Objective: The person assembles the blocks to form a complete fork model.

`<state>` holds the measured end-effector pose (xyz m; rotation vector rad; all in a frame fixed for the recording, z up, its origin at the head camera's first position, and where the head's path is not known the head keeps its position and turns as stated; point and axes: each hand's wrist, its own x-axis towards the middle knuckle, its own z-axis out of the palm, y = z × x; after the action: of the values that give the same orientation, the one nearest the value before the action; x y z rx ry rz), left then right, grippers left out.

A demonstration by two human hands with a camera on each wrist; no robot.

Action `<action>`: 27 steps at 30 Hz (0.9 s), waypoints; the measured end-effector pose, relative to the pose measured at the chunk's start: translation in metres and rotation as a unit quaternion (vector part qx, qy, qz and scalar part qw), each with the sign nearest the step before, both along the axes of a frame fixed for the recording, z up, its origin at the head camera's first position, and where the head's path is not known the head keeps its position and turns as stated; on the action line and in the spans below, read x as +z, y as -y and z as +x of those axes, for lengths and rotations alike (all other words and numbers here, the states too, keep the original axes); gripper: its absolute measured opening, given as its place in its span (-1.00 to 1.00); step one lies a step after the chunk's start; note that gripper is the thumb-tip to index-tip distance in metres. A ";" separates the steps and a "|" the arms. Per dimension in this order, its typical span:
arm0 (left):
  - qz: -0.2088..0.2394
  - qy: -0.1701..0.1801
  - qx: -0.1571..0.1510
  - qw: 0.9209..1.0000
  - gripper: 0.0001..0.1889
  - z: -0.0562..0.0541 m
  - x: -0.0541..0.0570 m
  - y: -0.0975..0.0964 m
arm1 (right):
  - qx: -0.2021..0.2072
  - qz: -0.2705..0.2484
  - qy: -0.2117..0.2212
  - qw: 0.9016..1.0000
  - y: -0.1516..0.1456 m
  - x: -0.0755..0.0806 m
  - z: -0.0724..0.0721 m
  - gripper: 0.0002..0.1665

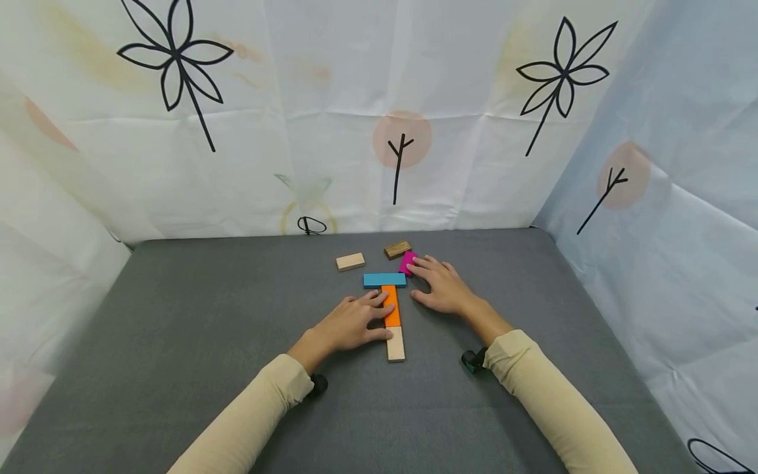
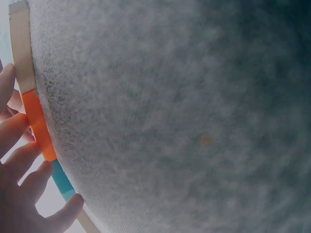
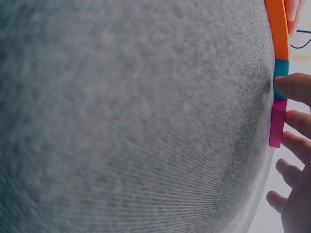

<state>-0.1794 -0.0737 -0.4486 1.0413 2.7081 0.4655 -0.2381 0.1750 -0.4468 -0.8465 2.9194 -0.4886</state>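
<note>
Flat blocks lie on the grey cloth in front of me. An orange block (image 1: 391, 318) runs lengthwise, with a plain wood block (image 1: 395, 349) at its near end and a blue block (image 1: 385, 280) crosswise at its far end. My left hand (image 1: 351, 321) spreads over them from the left, fingertips on or just above the orange block, thumb by the plain wood one. At the blue block's right end, a magenta block (image 1: 405, 263) lies slanted. My right hand (image 1: 443, 287) reaches it with extended index and middle fingertips, its thumb held apart nearer me.
Beyond the blue block lie another light wood block (image 1: 351, 262) and a darker brown wood block (image 1: 397, 249), the latter close to the magenta one. The grey table (image 1: 177, 342) is bordered by printed white cloth walls (image 1: 331, 131) at the back and sides.
</note>
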 end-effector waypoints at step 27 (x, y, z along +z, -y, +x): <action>-0.012 -0.001 0.008 1.000 -0.31 -0.002 0.002 -0.002 | 0.068 -0.010 -0.028 0.997 0.003 0.001 0.006 -0.34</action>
<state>-0.1809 -0.0713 -0.4471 1.0160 2.7192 0.4327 -0.2321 0.1721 -0.4463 -1.0688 2.8855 -0.4920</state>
